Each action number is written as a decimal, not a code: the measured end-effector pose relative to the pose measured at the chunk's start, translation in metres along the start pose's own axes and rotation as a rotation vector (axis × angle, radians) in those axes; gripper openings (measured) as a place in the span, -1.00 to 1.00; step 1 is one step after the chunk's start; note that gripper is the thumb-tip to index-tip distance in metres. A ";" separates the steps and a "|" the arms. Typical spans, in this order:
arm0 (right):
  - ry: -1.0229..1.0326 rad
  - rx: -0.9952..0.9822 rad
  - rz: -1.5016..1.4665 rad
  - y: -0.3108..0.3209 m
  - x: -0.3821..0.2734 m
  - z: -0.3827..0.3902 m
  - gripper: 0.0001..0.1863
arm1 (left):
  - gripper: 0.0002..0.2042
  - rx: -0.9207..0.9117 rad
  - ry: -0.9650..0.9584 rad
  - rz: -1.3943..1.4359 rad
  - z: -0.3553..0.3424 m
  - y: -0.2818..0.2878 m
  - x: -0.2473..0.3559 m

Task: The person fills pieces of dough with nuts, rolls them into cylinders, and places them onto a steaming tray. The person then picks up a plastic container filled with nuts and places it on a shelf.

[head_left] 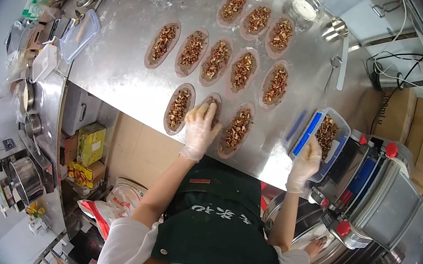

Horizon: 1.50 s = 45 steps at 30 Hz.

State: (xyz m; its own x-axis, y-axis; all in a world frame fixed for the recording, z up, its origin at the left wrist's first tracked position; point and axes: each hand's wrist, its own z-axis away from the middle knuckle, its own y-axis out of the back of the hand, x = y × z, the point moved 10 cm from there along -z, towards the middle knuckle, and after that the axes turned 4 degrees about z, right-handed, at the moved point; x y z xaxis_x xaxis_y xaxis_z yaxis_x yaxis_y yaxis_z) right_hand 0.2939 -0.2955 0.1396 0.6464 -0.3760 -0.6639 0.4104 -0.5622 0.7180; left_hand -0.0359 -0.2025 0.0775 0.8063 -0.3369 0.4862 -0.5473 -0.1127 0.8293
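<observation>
Eleven flat, pinkish-brown ovals topped with chopped nuts are being carried by the steel tabletop (119, 57): three at the far side, five across the middle and three along the near edge. The middle near oval (215, 98) is being partly covered by the left hand (200, 129). This hand is being kept loosely open, with its fingers bent down over the topping and the thumb set apart; whether any nuts are being gripped beneath the fingers cannot be told. It is being flanked by the left near oval (178, 109) and the right near oval (236, 130).

The right hand (305, 165) is being held at the near left side of a clear, blue-edged container (343, 133), in which loose chopped nuts (326, 131) are being stored. Its fingers are being curled inward, and whether anything is being grasped cannot be told. Both hands are being covered by clear gloves.

At the far right, white powder (304, 8) is being held in a metal bowl (317, 20), and a metal scoop (334, 29) is being supported nearby. At the left, a clear plastic lid (81, 37) is being supported near the tabletop's edge.
</observation>
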 end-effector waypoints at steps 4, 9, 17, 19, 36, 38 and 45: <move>-0.015 -0.116 -0.026 -0.024 -0.031 0.024 -0.73 | -0.19 -0.050 0.041 -0.075 -0.003 -0.026 -0.011; -0.141 -0.332 -0.315 -0.075 -0.011 0.052 -0.68 | -0.28 0.004 0.079 0.006 -0.002 -0.019 -0.015; -0.376 -0.454 -0.369 -0.163 0.002 0.074 -0.68 | -0.48 -0.191 0.228 0.463 -0.002 -0.060 0.010; -0.342 -0.499 -0.411 -0.172 -0.008 0.079 -0.67 | -0.50 -0.187 0.236 0.533 -0.007 -0.071 0.016; -0.583 -0.533 -0.451 -0.154 0.042 0.105 -0.70 | -0.66 -0.290 0.654 0.397 0.100 -0.058 -0.032; -0.696 -0.623 -0.487 -0.158 0.051 0.126 -0.73 | -0.62 -0.464 0.869 0.507 0.120 -0.069 -0.032; -0.665 -0.738 -0.515 -0.170 0.043 0.154 -0.77 | -0.61 -0.261 0.793 0.617 0.116 -0.072 -0.016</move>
State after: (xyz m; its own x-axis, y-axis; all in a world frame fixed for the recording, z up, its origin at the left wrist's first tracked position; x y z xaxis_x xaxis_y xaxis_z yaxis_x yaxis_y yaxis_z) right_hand 0.1528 -0.3299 -0.0432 -0.0923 -0.6674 -0.7389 0.9538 -0.2723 0.1267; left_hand -0.0355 -0.2972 -0.0216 0.3709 0.4550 0.8096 -0.9255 0.1087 0.3629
